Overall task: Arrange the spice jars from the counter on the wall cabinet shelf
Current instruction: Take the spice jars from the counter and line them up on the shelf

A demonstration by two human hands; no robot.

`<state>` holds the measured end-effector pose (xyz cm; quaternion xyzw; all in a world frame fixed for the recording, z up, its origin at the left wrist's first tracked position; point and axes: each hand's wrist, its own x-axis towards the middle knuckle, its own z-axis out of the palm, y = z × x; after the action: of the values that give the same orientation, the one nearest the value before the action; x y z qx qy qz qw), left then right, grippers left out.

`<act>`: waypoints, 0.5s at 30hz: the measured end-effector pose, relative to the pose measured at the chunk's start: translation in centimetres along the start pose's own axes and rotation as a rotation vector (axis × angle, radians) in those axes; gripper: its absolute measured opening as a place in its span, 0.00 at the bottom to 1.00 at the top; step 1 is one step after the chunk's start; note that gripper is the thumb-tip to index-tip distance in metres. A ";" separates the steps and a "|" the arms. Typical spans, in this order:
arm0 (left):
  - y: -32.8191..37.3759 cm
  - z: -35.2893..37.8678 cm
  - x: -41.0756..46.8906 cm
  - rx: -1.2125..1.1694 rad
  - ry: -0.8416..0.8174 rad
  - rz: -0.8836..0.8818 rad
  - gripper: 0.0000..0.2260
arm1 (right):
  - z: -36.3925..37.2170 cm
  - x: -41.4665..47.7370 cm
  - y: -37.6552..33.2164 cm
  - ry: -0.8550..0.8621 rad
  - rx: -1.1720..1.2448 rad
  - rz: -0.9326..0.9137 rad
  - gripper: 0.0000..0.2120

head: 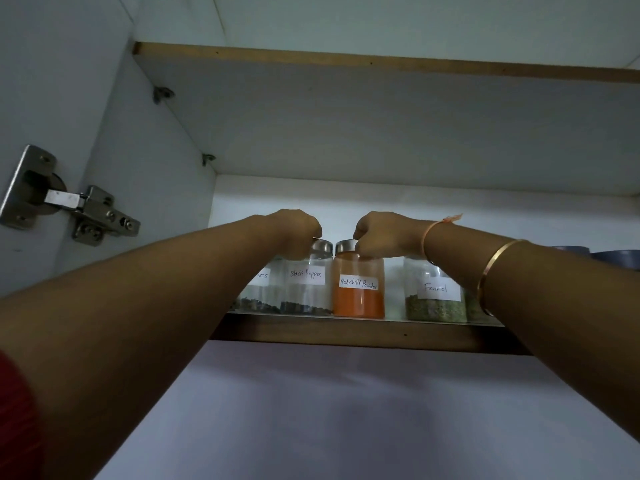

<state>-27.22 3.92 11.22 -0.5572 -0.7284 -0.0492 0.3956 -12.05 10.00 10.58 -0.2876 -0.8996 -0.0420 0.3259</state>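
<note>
Several glass spice jars with metal lids stand in a row at the front of the wall cabinet shelf. My left hand grips the lid of the Black Pepper jar. My right hand grips the lid of the Red Chilli Powder jar, which stands touching the pepper jar. A jar labelled with letters ending "ves" sits left of the pepper, half hidden by my left forearm. The Fennel jar stands to the right with a gap between; another jar behind my right forearm is mostly hidden.
An upper shelf spans the cabinet above. A metal door hinge is fixed to the left cabinet wall. Dark blue bowls sit at the far right of the shelf. The shelf's back part behind the jars is not visible.
</note>
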 end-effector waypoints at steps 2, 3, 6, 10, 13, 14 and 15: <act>0.0 0.3 0.2 -0.068 -0.021 -0.022 0.20 | 0.1 0.4 0.0 -0.018 -0.001 0.009 0.18; 0.1 0.2 0.2 -0.078 -0.030 -0.023 0.20 | 0.1 0.6 0.0 -0.025 -0.002 0.015 0.18; 0.3 0.6 0.6 -0.055 -0.052 -0.015 0.18 | 0.5 1.5 0.6 -0.054 -0.006 0.029 0.17; 0.4 0.8 1.5 -0.037 -0.105 -0.014 0.16 | 0.7 2.2 1.0 -0.089 -0.008 0.053 0.18; 0.7 0.7 2.0 -0.016 -0.169 -0.025 0.16 | 0.8 2.5 0.9 -0.135 -0.032 0.061 0.19; 0.8 0.8 2.3 -0.010 -0.185 -0.027 0.17 | 0.9 2.6 1.0 -0.147 -0.039 0.065 0.20; 0.8 0.8 2.6 -0.002 -0.196 -0.028 0.17 | 0.9 2.7 1.1 -0.152 -0.041 0.071 0.20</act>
<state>-27.10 6.63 11.97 -0.5495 -0.7714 -0.0007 0.3209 -13.68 12.48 11.39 -0.3281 -0.9100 -0.0269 0.2520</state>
